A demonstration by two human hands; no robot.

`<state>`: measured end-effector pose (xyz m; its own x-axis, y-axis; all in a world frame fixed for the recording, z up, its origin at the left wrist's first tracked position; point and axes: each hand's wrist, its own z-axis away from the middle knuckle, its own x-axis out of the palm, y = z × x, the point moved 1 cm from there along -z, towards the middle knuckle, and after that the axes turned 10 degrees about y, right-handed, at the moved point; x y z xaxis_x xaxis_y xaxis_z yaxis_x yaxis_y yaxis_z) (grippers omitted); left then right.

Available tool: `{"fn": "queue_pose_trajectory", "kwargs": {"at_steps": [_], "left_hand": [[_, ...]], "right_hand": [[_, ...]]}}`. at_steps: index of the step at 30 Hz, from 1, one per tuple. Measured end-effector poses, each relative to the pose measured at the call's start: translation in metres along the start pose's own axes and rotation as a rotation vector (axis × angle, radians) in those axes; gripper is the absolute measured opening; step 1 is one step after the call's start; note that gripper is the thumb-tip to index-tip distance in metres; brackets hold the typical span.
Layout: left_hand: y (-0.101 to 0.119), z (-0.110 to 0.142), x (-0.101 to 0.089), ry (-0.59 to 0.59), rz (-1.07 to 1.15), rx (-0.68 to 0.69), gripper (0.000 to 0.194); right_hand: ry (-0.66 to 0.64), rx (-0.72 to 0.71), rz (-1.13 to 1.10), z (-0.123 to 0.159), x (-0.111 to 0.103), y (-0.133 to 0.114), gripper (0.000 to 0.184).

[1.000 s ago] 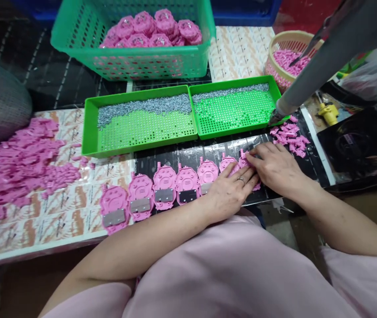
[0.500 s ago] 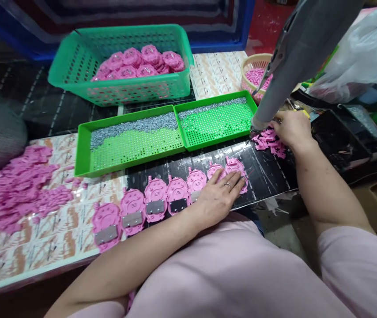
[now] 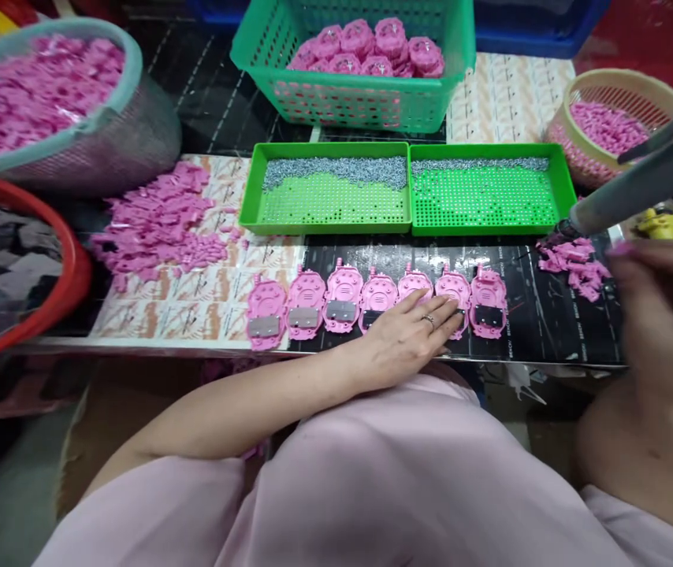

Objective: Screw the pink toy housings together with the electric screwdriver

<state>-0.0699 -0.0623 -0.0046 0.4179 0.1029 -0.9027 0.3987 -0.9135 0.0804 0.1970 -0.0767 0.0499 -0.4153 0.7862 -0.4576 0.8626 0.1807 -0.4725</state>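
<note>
My left hand [image 3: 404,335] lies flat with fingers spread over a row of pink plastic casings [image 3: 344,291], covering parts of the middle ones. Several casings carry a grey or black rectangular plate at their lower end. My right hand [image 3: 661,331], smeared by motion, is raised at the right edge of the view. Thumb and fingers pinch a small pink plastic piece [image 3: 622,249]. Just left of it lies a small pile of pink plastic parts [image 3: 578,268]. A grey power screwdriver [image 3: 637,185] slants in from the right, its tip above that pile.
Two green trays [image 3: 328,228] of small metal screws stand behind the row. Behind them is a green basket [image 3: 366,102] of pink assemblies. Leftward are loose pink parts [image 3: 162,220], a grey tub [image 3: 153,118] and a red-rimmed basin [image 3: 73,268]. A beige basket [image 3: 667,83] stands at right.
The view has swung left, bringing the tub and red-rimmed basin into sight. My right hand has drawn away from the small pink pile toward me. My left hand stays on the casings.
</note>
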Motion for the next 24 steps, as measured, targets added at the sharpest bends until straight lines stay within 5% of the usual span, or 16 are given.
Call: {"fn": "queue_pose_trajectory", "kwargs": {"at_steps": [3, 8, 18, 24], "left_hand": [[0.001, 0.002, 0.004, 0.023, -0.007, 0.016, 0.036], [0.003, -0.003, 0.008, 0.081, -0.058, 0.031, 0.032], [0.000, -0.002, 0.012, 0.152, -0.070, 0.049, 0.033], [-0.002, -0.003, 0.012, 0.138, -0.047, 0.051, 0.030]], "right_hand": [[-0.341, -0.086, -0.260, 0.029, 0.034, -0.036, 0.018], [-0.465, -0.296, -0.106, 0.041, 0.083, -0.036, 0.015], [-0.513, -0.654, 0.292, 0.038, 0.077, -0.049, 0.013], [-0.626, -0.563, 0.226, 0.037, 0.083, -0.061, 0.029]]}}
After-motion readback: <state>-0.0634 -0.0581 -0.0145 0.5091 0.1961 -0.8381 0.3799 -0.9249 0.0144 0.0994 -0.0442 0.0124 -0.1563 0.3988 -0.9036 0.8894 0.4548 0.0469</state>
